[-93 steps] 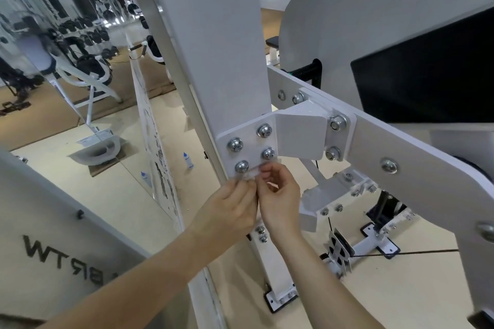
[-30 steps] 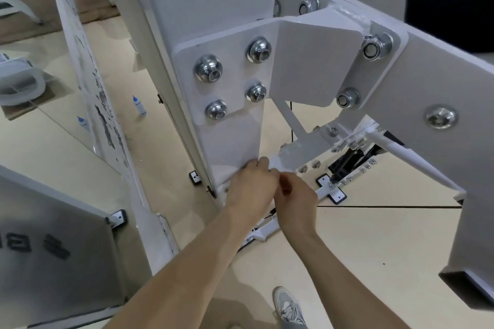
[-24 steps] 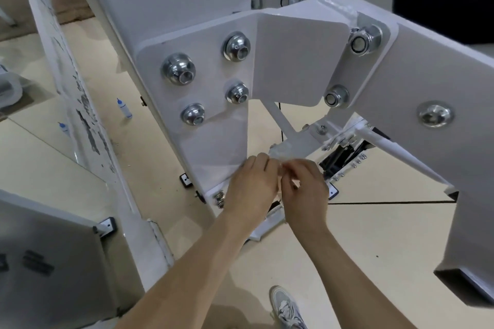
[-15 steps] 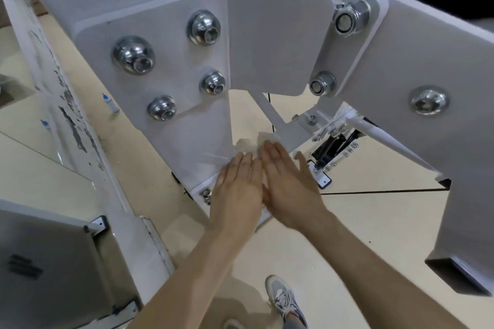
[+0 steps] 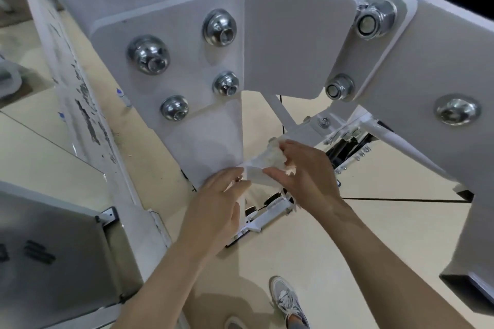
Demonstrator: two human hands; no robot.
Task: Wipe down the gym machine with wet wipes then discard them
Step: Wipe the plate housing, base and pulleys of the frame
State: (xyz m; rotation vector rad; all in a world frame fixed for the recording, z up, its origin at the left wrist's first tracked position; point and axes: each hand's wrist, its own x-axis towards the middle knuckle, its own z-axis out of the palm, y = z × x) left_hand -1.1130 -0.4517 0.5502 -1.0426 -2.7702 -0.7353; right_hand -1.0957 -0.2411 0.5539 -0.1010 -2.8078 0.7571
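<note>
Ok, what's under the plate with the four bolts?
Under the plate, the white post runs down to the left hand, beside the right hand gripping a crumpled wipe. The hands cover the post's lower end; beige floor shows around them.

One head-worn wide-angle view faces forward and down, close against the machine's bolted bracket; floor beyond.

Beige floor with a thin dark line across it, grey-and-white sneaker near the bottom edge, toe of a second shoe just left of it, small white bottle with blue cap on the floor at left, grey panel with dark lettering at lower left.
</note>
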